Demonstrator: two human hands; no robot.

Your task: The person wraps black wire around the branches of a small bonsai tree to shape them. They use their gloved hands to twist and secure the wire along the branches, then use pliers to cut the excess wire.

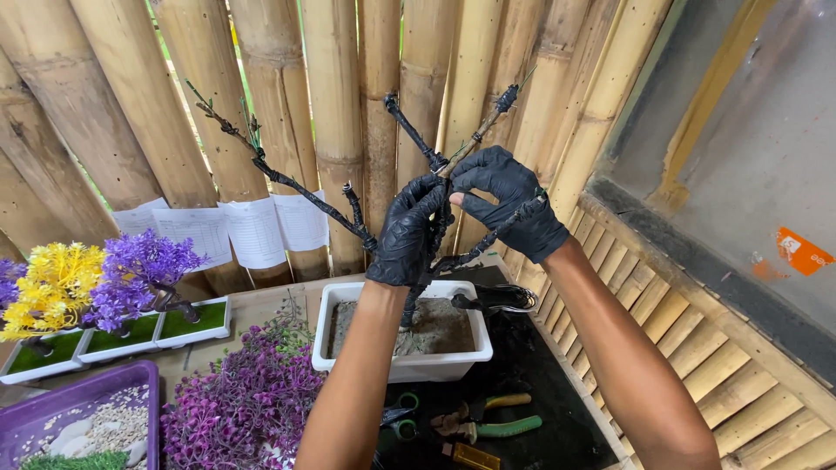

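Three white printed paper sheets (pixel 228 228) hang side by side on the bamboo wall (pixel 131 87) at the left — rectangular, lined with small dark print. An orange sticker (pixel 801 251) — roughly rectangular — sits on the grey panel (pixel 766 157) at the right.

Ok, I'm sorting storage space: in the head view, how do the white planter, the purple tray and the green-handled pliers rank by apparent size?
1. White planter, under the gloved hands.
2. Purple tray, though the frame edge cuts it off, so its rank against the planter is unsure.
3. Green-handled pliers, clearly smallest.
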